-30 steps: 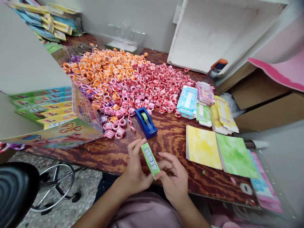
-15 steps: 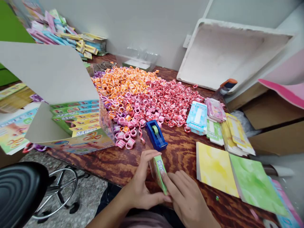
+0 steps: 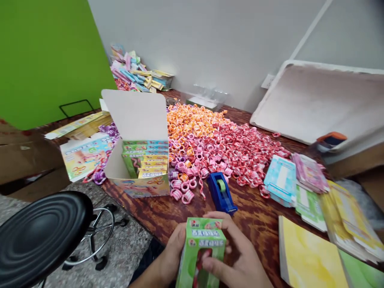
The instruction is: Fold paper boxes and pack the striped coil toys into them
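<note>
A small green box (image 3: 183, 262) with a front window stands upright between my hands, and a reddish thing shows through the window. My left hand (image 3: 170, 256) presses on its left side. Around its right side my right hand (image 3: 237, 252) is wrapped, the thumb across the window. Just beyond the box sits a blue tape dispenser (image 3: 221, 193) with a light green roll. To the left is an open display box (image 3: 141, 188) with its lid up, holding several green, blue and yellow small boxes (image 3: 153, 162).
A heap of striped coil rings (image 3: 234, 148) covers the table's middle. Stacks of blue cards (image 3: 280, 180) and yellow sheets (image 3: 309, 252) lie at right. Flattened cartons (image 3: 141, 76) are piled at the back. A black stool (image 3: 42, 236) stands left; a white tray (image 3: 324, 100) leans on the wall.
The view has swung left. The green box, seen edge-on before, is now turned with its windowed front facing me, and my hands have shifted to its two sides.
</note>
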### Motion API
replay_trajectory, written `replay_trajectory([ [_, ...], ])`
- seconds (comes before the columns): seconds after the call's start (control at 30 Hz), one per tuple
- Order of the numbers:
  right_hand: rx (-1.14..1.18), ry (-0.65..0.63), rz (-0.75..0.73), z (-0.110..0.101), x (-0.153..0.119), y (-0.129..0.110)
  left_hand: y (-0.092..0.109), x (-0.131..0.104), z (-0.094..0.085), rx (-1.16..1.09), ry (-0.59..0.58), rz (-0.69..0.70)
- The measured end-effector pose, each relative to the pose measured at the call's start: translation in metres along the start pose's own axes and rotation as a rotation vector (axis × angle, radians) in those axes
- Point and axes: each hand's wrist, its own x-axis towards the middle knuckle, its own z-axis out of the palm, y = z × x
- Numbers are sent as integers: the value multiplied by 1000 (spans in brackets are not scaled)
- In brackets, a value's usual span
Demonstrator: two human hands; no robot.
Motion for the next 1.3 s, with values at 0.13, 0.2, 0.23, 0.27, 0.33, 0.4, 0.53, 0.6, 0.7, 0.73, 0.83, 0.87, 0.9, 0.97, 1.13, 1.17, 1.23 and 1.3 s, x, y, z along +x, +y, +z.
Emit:
replay_trajectory([
  [0.13, 94, 83, 6, 25, 27, -11, 3, 0, -20, 33, 224, 135],
  [0.2, 144, 53, 96, 35, 35, -13, 10, -7, -32, 174, 280, 209],
  [0.23, 167, -2, 149, 37, 39, -14, 15, -13, -37, 282, 294, 253],
  [0.27, 187, -57, 193, 38, 43, -15, 20, -20, -42, 410, 299, 323],
  [0.33, 245, -106, 228, 34, 54, -18, 31, -33, -53, 683, 322, 577],
  [0.4, 330, -10, 212, 25, 69, -25, 43, -43, -66, 890, 446, 916],
  [0.53, 459, 300, -7, 20, 112, -54, 74, -45, -95, 1191, 890, 1223],
  [0.6, 455, 367, -139, 29, 136, -69, 89, -40, -106, 1365, 975, 1178],
  [0.7, 334, 333, -269, 48, 169, -80, 105, -34, -116, 1539, 894, 1072],
  [0.73, 276, 288, -291, 53, 180, -81, 108, -33, -118, 1581, 851, 1036],
  [0.83, 122, 86, -318, 62, 207, -86, 114, -31, -125, 1687, 745, 957],
  [0.87, 77, 24, -331, 63, 215, -91, 115, -31, -127, 1707, 721, 946],
  [0.9, 26, -29, -353, 63, 222, -96, 116, -30, -129, 1715, 703, 948],
  [0.97, -112, -107, -416, 61, 234, -113, 118, -27, -133, 1706, 691, 973],
  [1.13, -517, -281, -529, 66, 254, -156, 116, -18, -132, 1630, 765, 1030],
  [1.17, -549, -283, -534, 71, 256, -160, 115, -16, -131, 1616, 776, 1035],
  [1.23, -555, -254, -535, 81, 257, -163, 114, -14, -128, 1594, 796, 1057],
  [1.3, -478, -249, -524, 92, 257, -161, 113, -12, -126, 1582, 816, 1083],
])
